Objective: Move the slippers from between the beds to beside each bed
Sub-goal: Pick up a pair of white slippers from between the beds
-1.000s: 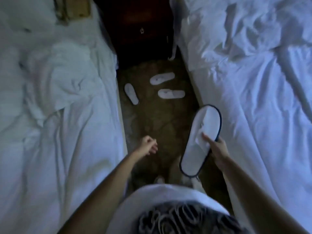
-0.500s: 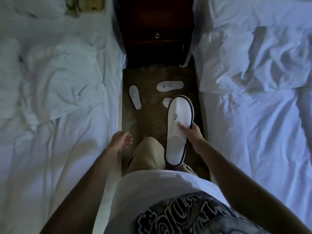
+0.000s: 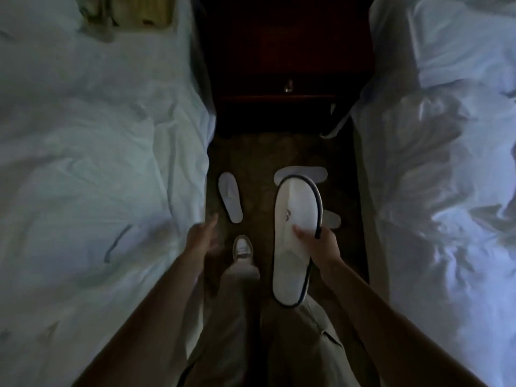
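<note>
My left hand (image 3: pixel 201 238) hangs released beside the rumpled white left bed (image 3: pixel 97 163), near a white slipper (image 3: pixel 230 197) on the brown carpet (image 3: pixel 257 152), while my right hand's (image 3: pixel 321 247) grip grasps a white dark-trimmed slipper (image 3: pixel 293 241) bearing a small unreadable logo, above two more.

Right hand (image 3: pixel 324 247) is gripping a dark-edged white slipper (image 3: pixel 293 244) above carpet (image 3: pixel 259 152); left hand (image 3: pixel 202 237) is hanging loose, empty, beside left bed (image 3: pixel 97 163).
</note>
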The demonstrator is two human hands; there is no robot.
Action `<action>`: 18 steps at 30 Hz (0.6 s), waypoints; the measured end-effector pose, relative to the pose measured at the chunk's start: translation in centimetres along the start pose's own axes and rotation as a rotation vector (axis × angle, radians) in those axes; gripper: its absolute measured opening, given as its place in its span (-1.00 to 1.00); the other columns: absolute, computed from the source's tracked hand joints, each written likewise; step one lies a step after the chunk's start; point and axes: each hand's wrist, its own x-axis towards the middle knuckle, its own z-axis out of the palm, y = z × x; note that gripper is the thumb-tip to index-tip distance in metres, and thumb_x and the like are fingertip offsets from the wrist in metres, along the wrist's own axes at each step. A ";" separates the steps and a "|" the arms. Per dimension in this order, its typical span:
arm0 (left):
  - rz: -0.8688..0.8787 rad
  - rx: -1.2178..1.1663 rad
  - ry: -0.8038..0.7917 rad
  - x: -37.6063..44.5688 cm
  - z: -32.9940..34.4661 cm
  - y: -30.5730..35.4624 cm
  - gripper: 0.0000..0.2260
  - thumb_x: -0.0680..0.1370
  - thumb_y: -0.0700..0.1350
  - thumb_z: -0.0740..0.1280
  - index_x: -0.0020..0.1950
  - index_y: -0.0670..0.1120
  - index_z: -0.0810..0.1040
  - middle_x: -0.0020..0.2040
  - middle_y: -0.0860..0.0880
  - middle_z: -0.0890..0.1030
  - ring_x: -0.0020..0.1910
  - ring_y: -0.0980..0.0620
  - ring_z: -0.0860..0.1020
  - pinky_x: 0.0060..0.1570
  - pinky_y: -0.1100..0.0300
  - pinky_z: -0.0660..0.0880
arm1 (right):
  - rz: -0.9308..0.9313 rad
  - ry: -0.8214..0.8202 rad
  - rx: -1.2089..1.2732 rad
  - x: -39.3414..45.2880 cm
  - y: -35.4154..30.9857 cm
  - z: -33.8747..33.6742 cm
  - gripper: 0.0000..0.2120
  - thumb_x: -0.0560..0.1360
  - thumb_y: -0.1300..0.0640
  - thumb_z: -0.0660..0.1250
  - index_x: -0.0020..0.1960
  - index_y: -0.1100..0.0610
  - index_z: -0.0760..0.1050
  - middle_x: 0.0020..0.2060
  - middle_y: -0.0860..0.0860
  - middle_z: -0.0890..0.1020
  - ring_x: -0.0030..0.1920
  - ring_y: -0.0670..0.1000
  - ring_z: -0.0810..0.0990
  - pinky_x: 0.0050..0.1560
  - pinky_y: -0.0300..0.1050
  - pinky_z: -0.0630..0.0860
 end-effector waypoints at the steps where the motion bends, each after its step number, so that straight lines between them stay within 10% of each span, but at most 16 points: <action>1: 0.004 0.013 0.006 2.0 0.6 0.6 -0.63 0.51 0.13 0.39 0.10 -0.16 0.59 0.08 -0.16 0.59 0.21 -0.18 0.57 0.17 -0.06 0.55 | -0.004 0.006 -0.005 1.9 -0.1 1.0 -0.49 0.35 -0.12 0.48 0.17 0.18 0.55 0.00 0.08 0.69 -0.02 0.09 0.67 0.00 0.08 0.65; 6: -0.031 -0.018 -0.033 13.4 5.1 1.9 -0.33 0.47 0.15 0.42 0.47 -0.15 0.37 0.39 -0.12 0.47 0.35 -0.07 0.47 0.18 -0.01 0.51 | 0.010 0.003 -0.046 14.1 2.2 5.6 -0.46 0.35 -0.10 0.49 0.24 0.14 0.50 0.04 0.06 0.65 0.01 0.08 0.65 -0.01 0.07 0.65; 18: -0.139 0.043 0.104 43.5 14.0 -1.0 0.02 0.23 0.31 0.53 0.57 -0.04 0.20 0.41 0.00 0.39 0.36 -0.09 0.38 0.39 -0.09 0.28 | -0.016 -0.019 -0.077 42.2 14.1 11.9 -0.23 0.23 -0.29 0.49 0.31 0.09 0.51 0.19 0.03 0.64 0.17 0.05 0.61 0.24 0.12 0.54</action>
